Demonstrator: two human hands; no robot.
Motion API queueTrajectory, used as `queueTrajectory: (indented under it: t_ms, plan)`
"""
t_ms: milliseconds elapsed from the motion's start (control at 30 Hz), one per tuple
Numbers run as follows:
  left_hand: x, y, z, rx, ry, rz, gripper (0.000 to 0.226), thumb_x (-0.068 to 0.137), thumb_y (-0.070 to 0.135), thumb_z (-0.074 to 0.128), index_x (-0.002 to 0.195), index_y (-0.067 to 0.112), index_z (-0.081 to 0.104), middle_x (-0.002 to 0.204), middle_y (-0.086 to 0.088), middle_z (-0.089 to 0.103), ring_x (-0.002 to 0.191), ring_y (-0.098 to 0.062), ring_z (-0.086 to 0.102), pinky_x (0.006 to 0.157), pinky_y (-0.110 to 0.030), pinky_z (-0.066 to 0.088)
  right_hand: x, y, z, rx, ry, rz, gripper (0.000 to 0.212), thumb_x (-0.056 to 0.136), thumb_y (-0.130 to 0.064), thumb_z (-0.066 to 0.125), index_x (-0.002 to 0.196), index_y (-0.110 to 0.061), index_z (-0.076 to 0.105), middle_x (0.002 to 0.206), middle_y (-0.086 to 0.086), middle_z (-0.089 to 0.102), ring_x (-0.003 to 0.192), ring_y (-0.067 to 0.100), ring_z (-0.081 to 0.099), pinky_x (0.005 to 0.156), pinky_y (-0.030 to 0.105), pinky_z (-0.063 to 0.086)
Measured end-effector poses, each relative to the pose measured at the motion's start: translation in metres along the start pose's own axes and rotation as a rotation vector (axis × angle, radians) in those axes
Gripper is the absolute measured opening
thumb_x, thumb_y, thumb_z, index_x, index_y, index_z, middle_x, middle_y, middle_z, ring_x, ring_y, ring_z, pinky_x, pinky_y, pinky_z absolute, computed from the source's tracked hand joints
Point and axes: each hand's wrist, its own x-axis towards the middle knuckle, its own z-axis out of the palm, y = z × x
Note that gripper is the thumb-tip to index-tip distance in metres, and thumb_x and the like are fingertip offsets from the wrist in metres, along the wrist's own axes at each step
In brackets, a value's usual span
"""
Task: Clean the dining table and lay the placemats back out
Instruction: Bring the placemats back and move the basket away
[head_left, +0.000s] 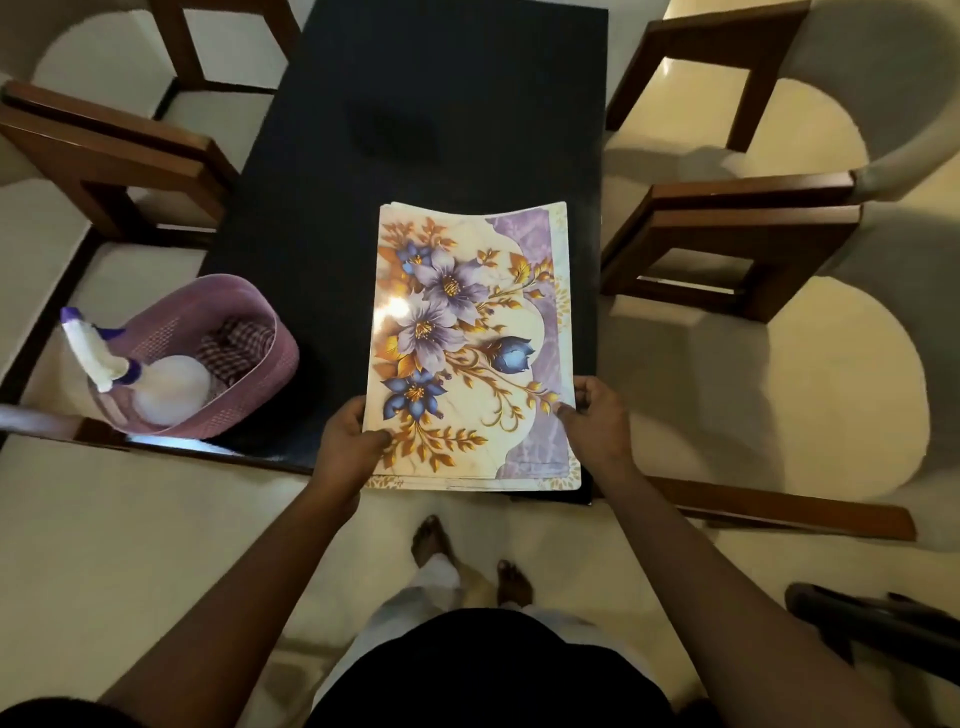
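left grip (349, 441) and right grip (597, 418) pinch the glossy floral placemat stack (467, 338) between them; uneven lifting could let sheets slide out.

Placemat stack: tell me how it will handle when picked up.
The placemat stack probably flexes: the sheets look thin, edges fanned at the near end. Its glossy face, showing glare, suggests the sheets may slide apart, so the left hand and right hand gripping opposite sides seems wise. It likely feels light and will not roll.
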Motion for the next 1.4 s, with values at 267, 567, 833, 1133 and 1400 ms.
queueTrajectory:
  t_ms: [267, 567, 833, 1133, 1400]
  plan:
    - [0.012, -0.012, -0.009, 0.127, 0.023, -0.055, 0.037, 0.096, 0.002, 0.071, 0.128, 0.017, 0.061, 0.109, 0.002, 0.074, 0.089, -0.013, 0.075, 0.068, -0.032, 0.062, -0.004, 0.012, 0.01, -0.131, 0.076, 0.026, 0.034, 0.088, -0.019, 0.085, 0.118, -0.008, 0.073, 0.111, 0.006, 0.076, 0.086, 0.012, 0.067, 0.063, 0.011, 0.047]
    - [0.012, -0.012, -0.047, 0.094, 0.06, -0.011, 0.042, 0.098, 0.011, 0.072, 0.138, 0.014, 0.06, 0.127, -0.005, 0.068, 0.105, -0.015, 0.069, 0.082, -0.035, 0.06, -0.007, -0.004, 0.024, -0.181, 0.113, -0.041, 0.043, 0.091, -0.022, 0.081, 0.13, -0.016, 0.063, 0.124, 0.005, 0.068, 0.106, 0.018, 0.066, 0.089, 0.042, 0.062]
    - [0.005, -0.025, -0.106, -0.037, 0.171, -0.053, 0.033, 0.097, 0.003, 0.068, 0.129, 0.013, 0.068, 0.119, -0.009, 0.072, 0.111, -0.025, 0.07, 0.092, -0.04, 0.059, -0.001, -0.07, 0.075, -0.123, -0.029, -0.168, 0.027, 0.097, -0.017, 0.071, 0.124, -0.015, 0.068, 0.113, -0.003, 0.07, 0.103, 0.015, 0.067, 0.082, 0.016, 0.051]
    - [0.0, -0.04, -0.201, -0.274, 0.475, -0.153, 0.019, 0.098, -0.005, 0.057, 0.104, 0.005, 0.072, 0.106, -0.021, 0.074, 0.094, -0.034, 0.072, 0.094, -0.05, 0.057, 0.005, -0.185, 0.179, -0.202, -0.335, -0.352, 0.028, 0.101, -0.025, 0.065, 0.127, -0.015, 0.068, 0.109, -0.006, 0.066, 0.098, 0.005, 0.06, 0.068, -0.002, 0.037]
    - [0.021, 0.004, -0.257, -0.423, 0.602, -0.031, 0.031, 0.096, -0.002, 0.059, 0.126, -0.005, 0.066, 0.097, -0.016, 0.068, 0.082, -0.026, 0.068, 0.075, -0.034, 0.058, 0.013, -0.254, 0.253, -0.243, -0.523, -0.289, 0.038, 0.102, -0.028, 0.062, 0.14, -0.018, 0.063, 0.124, -0.005, 0.065, 0.094, 0.0, 0.058, 0.073, 0.014, 0.042]
